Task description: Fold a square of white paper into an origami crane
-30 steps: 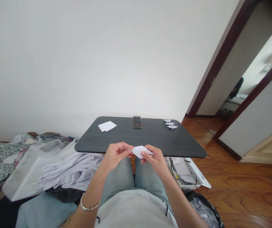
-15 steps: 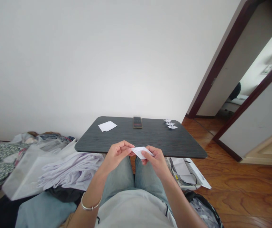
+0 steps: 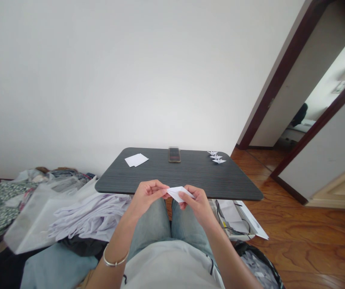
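A small piece of folded white paper [image 3: 176,193], shaped like a slim diamond, is held between my hands just off the table's near edge. My left hand [image 3: 149,196] pinches its left tip between thumb and fingers. On the other end, my right hand [image 3: 195,200] grips the paper with the thumb on top and fingers beneath. At the back right of the dark table [image 3: 160,174] stand several folded white paper cranes [image 3: 216,157]. White paper sheets [image 3: 136,159] lie overlapping at the back left.
A phone [image 3: 174,154] rests at the table's back middle, near the wall. Piled clothes [image 3: 91,216] and plastic bags cover the floor side at left. Right of my legs are a box of papers and cables [image 3: 234,218] and a black-rimmed bag [image 3: 259,265].
The hands and folded paper have barely shifted. Both hands keep their hold on it, and the things on the table stay where they were.
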The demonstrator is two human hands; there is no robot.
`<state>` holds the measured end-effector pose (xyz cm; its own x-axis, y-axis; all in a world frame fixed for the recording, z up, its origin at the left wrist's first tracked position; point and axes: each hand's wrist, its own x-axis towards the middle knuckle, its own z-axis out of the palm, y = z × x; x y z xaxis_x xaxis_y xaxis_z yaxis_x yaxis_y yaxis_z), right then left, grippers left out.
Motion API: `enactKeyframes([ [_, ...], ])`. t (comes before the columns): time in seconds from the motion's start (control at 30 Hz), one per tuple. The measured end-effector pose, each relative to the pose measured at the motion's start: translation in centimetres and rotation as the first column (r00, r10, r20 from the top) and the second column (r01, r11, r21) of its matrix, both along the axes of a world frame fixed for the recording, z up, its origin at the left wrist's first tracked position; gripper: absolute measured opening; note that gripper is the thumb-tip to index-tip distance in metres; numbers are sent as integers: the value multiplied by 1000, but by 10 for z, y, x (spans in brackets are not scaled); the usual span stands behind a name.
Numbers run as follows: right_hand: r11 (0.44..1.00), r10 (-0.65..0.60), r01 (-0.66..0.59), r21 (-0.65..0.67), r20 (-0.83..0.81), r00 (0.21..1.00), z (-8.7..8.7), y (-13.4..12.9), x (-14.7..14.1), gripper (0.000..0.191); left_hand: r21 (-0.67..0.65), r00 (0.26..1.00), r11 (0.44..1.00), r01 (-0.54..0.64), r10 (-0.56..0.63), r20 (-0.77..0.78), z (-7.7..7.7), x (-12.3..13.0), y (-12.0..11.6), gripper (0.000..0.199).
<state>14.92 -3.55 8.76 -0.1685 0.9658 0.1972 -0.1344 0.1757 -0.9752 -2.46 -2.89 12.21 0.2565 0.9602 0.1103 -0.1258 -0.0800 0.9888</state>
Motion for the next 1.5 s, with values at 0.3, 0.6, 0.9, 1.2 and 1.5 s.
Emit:
enactKeyframes([
  [0.3, 997, -76, 75, 23, 33, 997, 4, -3, -3, 26, -1, 988, 990, -138, 137, 66, -6, 10, 0, 20],
  [0.6, 997, -77, 75, 30, 52, 996, 3, -2, -3, 25, 100, 975, 971, -217, 210, 79, -10, 18, 0, 17],
  [0.9, 996, -88, 87, 19, 31, 996, -1, 0, -3, 25, 146, 953, 947, -285, 263, 150, -19, 27, 1, 16],
  [1.2, 995, -99, 99, 25, 11, 995, 0, 0, -5, 25, 140, 976, 972, -187, 167, 140, -21, 25, 1, 22],
  [1.5, 996, -84, 84, 2, 12, 996, -2, 0, -5, 25, 129, 976, 971, -200, 185, 114, -20, 22, 2, 23],
])
